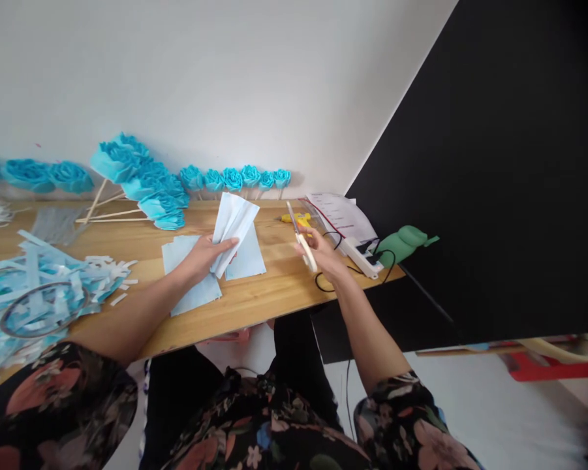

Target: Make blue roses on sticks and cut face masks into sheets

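My left hand (209, 256) is closed on a pale blue, pleated face mask (235, 225), holding it tilted above the table with the thumb across its front. Beneath it, more pale blue sheets (196, 297) lie flat on the wood, in a left group and a right sheet (248, 256). To the right, my right hand (320, 251) grips scissors (305, 251) by their cream handles. The blades point up and away from me, apart from the mask. Just behind the scissors lies a yellow glue gun (299, 219).
Blue flowers on sticks (147, 173) lean along the wall. A heap of blue and white strips (34, 294) covers the table's left. At right are papers (342, 215), a power strip (365, 258) with black cords, and a green soft item (402, 245) beside the black panel (494, 163).
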The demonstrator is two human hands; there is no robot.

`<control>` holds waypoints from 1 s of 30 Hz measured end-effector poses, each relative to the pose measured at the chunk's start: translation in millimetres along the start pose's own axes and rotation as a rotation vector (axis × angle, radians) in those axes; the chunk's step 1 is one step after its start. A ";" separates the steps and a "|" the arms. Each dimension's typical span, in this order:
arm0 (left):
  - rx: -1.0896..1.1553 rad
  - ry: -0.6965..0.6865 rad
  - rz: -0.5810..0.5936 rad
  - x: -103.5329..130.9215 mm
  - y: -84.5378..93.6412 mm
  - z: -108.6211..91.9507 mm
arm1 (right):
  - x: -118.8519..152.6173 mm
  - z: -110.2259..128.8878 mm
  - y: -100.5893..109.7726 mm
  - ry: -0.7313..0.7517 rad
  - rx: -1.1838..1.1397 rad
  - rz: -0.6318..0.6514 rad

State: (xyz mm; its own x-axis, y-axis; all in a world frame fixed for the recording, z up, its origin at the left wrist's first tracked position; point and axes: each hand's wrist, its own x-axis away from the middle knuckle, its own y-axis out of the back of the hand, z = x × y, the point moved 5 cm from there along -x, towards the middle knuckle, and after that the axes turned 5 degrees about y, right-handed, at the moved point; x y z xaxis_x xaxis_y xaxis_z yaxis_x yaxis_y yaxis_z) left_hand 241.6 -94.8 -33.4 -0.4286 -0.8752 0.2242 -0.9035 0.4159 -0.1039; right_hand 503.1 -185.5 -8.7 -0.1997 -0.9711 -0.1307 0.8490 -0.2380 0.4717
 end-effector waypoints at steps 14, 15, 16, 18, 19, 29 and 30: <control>-0.044 0.019 0.083 0.9 -4.0 2.8 | 28.4 34.2 -41.8 -0.020 -0.246 0.288; -0.051 0.017 0.090 1.3 -4.3 2.7 | 27.3 34.7 -42.6 -0.013 -0.247 0.289; -0.058 0.017 0.097 1.6 -4.7 2.8 | 26.3 35.0 -43.2 -0.008 -0.249 0.288; -0.073 0.015 0.112 1.8 -5.5 3.3 | 24.9 35.1 -44.0 -0.007 -0.249 0.287; -0.078 0.010 0.120 1.9 -6.0 3.3 | 24.6 35.0 -44.3 -0.012 -0.248 0.286; -0.134 0.013 0.152 3.7 -8.3 1.6 | 27.9 38.8 -44.2 -0.022 -0.281 0.300; -0.139 0.011 0.153 3.3 -8.0 1.7 | 28.0 37.1 -44.0 -0.022 -0.287 0.301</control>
State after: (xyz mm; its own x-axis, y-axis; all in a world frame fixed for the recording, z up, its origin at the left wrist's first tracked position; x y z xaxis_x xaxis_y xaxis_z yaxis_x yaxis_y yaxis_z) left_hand 247.4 -101.4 -33.4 -0.5603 -0.7966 0.2270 -0.8184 0.5746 -0.0035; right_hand 442.1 -202.8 -0.8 0.0704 -0.9975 -0.0039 0.9724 0.0678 0.2232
